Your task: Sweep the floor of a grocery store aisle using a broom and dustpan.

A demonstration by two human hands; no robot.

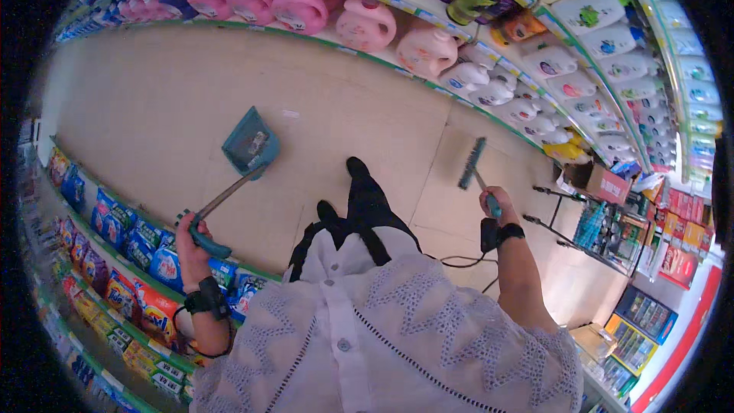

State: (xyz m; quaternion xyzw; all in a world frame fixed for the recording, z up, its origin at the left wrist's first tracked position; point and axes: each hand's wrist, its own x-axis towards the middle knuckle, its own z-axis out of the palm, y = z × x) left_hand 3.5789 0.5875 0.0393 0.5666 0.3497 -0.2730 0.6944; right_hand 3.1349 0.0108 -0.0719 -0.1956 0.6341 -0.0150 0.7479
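My left hand [192, 241] grips the curved green handle of a long-handled dustpan [246, 140]. Some pale litter [256, 142] lies in its teal pan, which is out over the tiled floor in front of me. In my right hand [498, 205] is the teal grip of a broom [473, 163]. Its narrow bristle head is over the floor at the right, well apart from the dustpan. A small pale scrap [291, 113] lies on the floor just beyond the pan.
Shelves of detergent bottles [367, 26] curve along the far side and right. Detergent bags [137, 246] fill a low shelf beside my left arm. A wheeled metal cart [608, 235] with goods and a cardboard box [608, 183] stand at the right. Cables [464, 261] hang by my right wrist.
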